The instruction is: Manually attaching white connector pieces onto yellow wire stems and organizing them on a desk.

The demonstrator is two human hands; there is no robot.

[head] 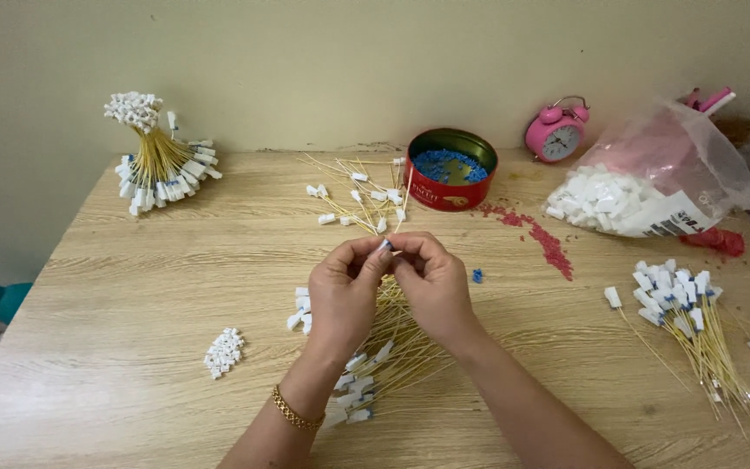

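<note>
Two hands meet over the middle of the wooden table point(175, 260) in the head view, and both are yours. Your left hand point(343, 295) and your right hand point(431, 285) have their fingertips pinched together on one small white cap point(385, 247) with a blue end, held between them above the table; the fingers are closed tight around it, and what else they grip there is too small to tell. Just below your hands lies a loose pile of thin yellow sticks point(397, 343) with white caps on their ends, partly hidden by your wrists. A small blue bead point(477, 276) sits just right of your right hand. Behind your hands stands a red round tin point(444, 193) holding blue beads, with a scatter of capped sticks point(359, 198) beside it. At far left is a tied bundle point(160, 161), at right another capped pile point(683, 317), a plastic bag point(653, 187) of white pieces and a pink alarm clock point(555, 132).
</note>
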